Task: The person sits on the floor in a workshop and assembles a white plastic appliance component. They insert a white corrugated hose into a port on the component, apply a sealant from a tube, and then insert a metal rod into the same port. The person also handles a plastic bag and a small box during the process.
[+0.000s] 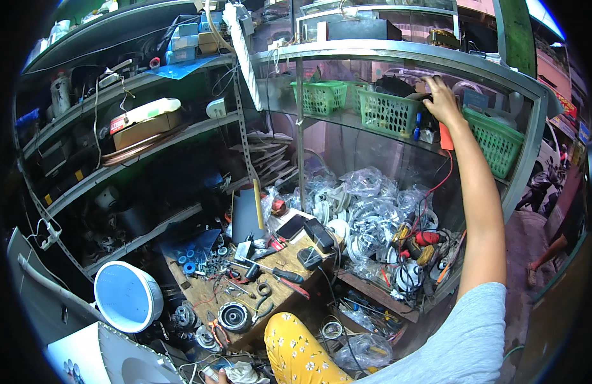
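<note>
My right arm stretches up to the glass-backed shelf. My right hand (443,101) is at the right end of a green basket (387,114) holding dark items, its thumb and fingers apart. Beside that hand stand a blue-handled tool (417,127) and an orange piece (446,136) with a red wire. Another green basket (494,142) is to the right of my wrist. At the lower edge only the fingertips of my left hand (220,377) show, around a small white cylindrical piece (209,371). A crumpled white cloth (246,372) lies next to them.
A wooden bench (203,291) carries pliers, screwdrivers, a round motor part (234,316) and small hardware. Bagged white parts (366,192) heap up behind it, with power tools (427,246) to their right. A white-blue tub (126,296) stands left. My knee (299,349) is close to the bench.
</note>
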The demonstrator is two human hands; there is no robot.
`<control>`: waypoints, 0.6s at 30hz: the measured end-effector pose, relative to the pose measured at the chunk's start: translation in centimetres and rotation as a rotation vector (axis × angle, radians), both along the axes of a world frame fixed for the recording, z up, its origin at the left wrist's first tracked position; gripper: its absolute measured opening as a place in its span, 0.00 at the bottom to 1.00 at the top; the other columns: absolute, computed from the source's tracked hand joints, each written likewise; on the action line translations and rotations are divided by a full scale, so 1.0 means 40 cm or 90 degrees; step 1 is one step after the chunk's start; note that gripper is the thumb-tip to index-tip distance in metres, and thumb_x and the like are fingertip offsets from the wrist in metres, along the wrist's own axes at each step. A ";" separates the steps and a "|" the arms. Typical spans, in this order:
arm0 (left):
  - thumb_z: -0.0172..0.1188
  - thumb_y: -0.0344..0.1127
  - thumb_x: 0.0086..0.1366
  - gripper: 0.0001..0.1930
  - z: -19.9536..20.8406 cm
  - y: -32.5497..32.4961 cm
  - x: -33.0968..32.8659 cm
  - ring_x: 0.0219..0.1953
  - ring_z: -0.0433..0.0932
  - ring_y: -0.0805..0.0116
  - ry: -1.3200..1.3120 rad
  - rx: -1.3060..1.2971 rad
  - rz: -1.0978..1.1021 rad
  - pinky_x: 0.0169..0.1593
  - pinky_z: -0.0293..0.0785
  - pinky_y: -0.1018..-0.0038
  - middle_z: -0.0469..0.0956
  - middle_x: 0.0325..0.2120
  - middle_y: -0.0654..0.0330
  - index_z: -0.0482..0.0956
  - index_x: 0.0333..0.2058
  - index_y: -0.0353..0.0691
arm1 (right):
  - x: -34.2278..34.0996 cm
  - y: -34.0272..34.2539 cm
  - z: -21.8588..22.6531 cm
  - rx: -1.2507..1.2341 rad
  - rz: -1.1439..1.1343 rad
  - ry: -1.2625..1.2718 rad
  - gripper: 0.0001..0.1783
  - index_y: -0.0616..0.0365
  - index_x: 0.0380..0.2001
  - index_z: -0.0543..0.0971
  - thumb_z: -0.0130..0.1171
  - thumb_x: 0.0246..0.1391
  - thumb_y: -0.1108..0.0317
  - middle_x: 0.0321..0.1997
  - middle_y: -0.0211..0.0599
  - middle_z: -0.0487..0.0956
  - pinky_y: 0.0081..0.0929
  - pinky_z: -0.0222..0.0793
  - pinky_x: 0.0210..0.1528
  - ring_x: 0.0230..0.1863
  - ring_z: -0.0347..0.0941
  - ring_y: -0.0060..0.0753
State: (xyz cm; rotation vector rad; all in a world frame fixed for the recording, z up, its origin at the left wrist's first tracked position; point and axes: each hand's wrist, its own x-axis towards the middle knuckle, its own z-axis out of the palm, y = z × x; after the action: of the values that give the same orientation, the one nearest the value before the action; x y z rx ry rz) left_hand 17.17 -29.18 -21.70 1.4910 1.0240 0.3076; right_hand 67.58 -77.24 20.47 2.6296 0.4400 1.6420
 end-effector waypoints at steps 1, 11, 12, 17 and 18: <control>0.54 0.47 0.65 0.38 -0.012 0.005 -0.004 0.67 0.50 0.58 -0.018 0.001 0.003 0.67 0.46 0.66 0.50 0.66 0.47 0.51 0.64 0.29 | 0.022 0.009 -0.001 0.025 0.010 0.034 0.31 0.51 0.54 0.68 0.61 0.43 0.73 0.53 0.47 0.71 0.45 0.67 0.54 0.53 0.69 0.55; 0.56 0.44 0.64 0.37 -0.018 -0.004 -0.019 0.65 0.55 0.60 -0.038 -0.040 0.039 0.64 0.53 0.68 0.52 0.65 0.48 0.50 0.64 0.30 | 0.037 0.154 0.003 0.044 -0.156 -0.015 0.18 0.55 0.42 0.75 0.50 0.45 0.78 0.50 0.47 0.74 0.45 0.67 0.49 0.49 0.72 0.51; 0.56 0.44 0.64 0.37 -0.014 -0.004 -0.014 0.64 0.56 0.61 -0.028 -0.054 0.036 0.63 0.55 0.69 0.53 0.65 0.48 0.50 0.64 0.30 | 0.072 0.164 -0.005 0.023 -0.095 -0.204 0.16 0.55 0.41 0.75 0.52 0.45 0.75 0.48 0.46 0.74 0.45 0.67 0.47 0.47 0.72 0.50; 0.55 0.45 0.65 0.37 -0.067 0.007 -0.014 0.61 0.58 0.62 -0.042 -0.010 0.036 0.59 0.59 0.70 0.54 0.65 0.50 0.51 0.65 0.32 | 0.151 0.345 -0.070 -0.041 0.123 -0.083 0.10 0.54 0.34 0.75 0.56 0.46 0.69 0.41 0.39 0.77 0.41 0.68 0.46 0.44 0.72 0.44; 0.55 0.45 0.65 0.37 -0.053 0.007 -0.009 0.62 0.58 0.63 -0.036 -0.025 0.032 0.60 0.59 0.70 0.53 0.65 0.50 0.50 0.65 0.33 | 0.174 0.373 -0.083 -0.064 0.143 -0.085 0.11 0.54 0.35 0.75 0.57 0.46 0.68 0.40 0.37 0.77 0.40 0.67 0.47 0.44 0.72 0.42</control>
State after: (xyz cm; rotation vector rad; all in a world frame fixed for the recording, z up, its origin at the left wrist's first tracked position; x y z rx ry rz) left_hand 16.80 -28.90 -23.82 1.4148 1.0180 0.3622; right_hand 74.53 -62.32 17.16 2.4563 0.8160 1.7879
